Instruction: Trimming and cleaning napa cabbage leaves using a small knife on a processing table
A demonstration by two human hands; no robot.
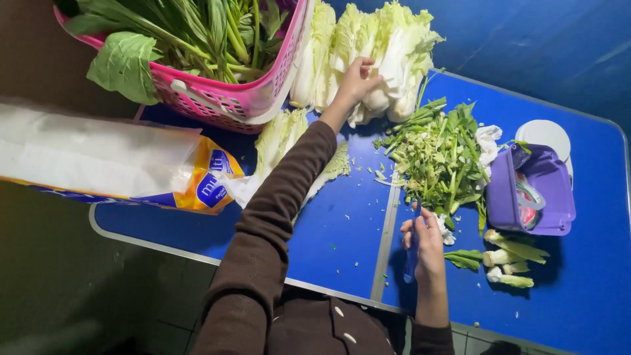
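Observation:
My left hand (pixel 355 80) reaches across the blue table (pixel 328 223) and grips the pale stalk end of a napa cabbage (pixel 384 59) lying at the far side. My right hand (pixel 426 244) rests near the table's front edge, closed around the blue handle of a knife (pixel 412 260). Just beyond that hand is a heap of chopped green trimmings (pixel 440 154). Loose cabbage leaves (pixel 282 135) lie under my left forearm.
A pink basket (pixel 230 98) of leafy greens stands at the far left. A yellow and white plastic bag (pixel 131 167) overhangs the left edge. At the right sit a purple box (pixel 529 190), a white lid (pixel 545 131) and cut vegetable stem ends (pixel 509 263).

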